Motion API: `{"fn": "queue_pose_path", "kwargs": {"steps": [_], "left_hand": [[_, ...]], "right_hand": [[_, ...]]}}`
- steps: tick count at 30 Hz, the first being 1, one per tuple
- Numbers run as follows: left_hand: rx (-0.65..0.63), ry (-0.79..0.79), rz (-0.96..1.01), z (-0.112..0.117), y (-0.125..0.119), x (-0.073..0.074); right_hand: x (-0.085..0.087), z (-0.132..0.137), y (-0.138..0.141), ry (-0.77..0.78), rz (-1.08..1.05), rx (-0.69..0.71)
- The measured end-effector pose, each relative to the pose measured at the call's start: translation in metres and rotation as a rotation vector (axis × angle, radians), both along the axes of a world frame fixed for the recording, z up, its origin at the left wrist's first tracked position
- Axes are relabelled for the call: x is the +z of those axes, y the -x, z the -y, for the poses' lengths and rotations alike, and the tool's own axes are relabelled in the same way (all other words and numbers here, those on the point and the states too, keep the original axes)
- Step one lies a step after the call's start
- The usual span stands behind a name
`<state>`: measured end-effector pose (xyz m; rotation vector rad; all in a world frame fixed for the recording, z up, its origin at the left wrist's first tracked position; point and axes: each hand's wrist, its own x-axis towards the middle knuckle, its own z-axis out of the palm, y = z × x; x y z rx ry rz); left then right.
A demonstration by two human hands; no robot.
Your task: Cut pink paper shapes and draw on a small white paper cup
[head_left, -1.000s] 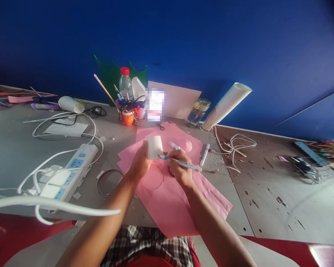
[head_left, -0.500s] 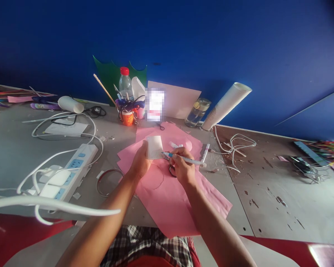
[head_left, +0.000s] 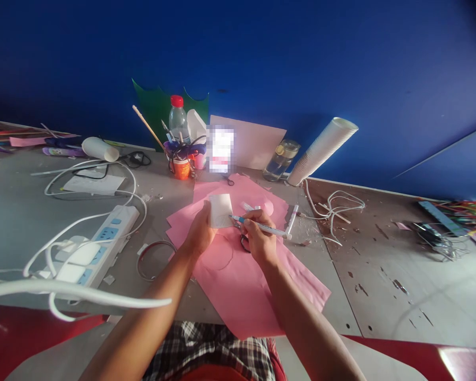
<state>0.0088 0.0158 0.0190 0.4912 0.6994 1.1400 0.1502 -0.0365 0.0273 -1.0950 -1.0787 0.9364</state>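
Note:
My left hand (head_left: pixel 201 228) is closed around the side of what looks like a white paper cup (head_left: pixel 221 210), held above pink paper sheets (head_left: pixel 238 286). Between the fingers of my right hand (head_left: pixel 261 236) is a white marker (head_left: pixel 267 229) with a blue tip end. That tip is at the cup's right side, near its lower edge; whether it touches cannot be made out. Scissors (head_left: pixel 244 243) lie partly hidden beside my right hand. Just beyond it are a small clear piece and a round pink item (head_left: pixel 266 206), with another white marker (head_left: pixel 293 217) to the right.
A power strip (head_left: pixel 110 233) with white cables lies left, near a roll of tape (head_left: pixel 146 264). At the back stand a filled orange cup (head_left: pixel 181 169), a red-capped bottle (head_left: pixel 177 116), a lit screen (head_left: pixel 221 149), a glass jar (head_left: pixel 281 160) and a leaning cup stack (head_left: pixel 321 151).
The marker in my right hand has shifted slightly left, its back end a little lower. My left hand and the cup have hardly moved.

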Motion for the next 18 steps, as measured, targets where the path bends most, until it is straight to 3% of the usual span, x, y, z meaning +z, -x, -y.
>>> {"fn": "queue_pose_path", "kwargs": {"steps": [12, 18], "left_hand": [[-0.019, 0.008, 0.0, -0.0004, 0.0009, -0.0011], [-0.014, 0.001, 0.005, -0.0003, 0.0016, 0.0013]], "right_hand": [[0.005, 0.0037, 0.0013, 0.038, 0.012, 0.037], [0.0023, 0.002, -0.0001, -0.03, 0.008, 0.096]]}}
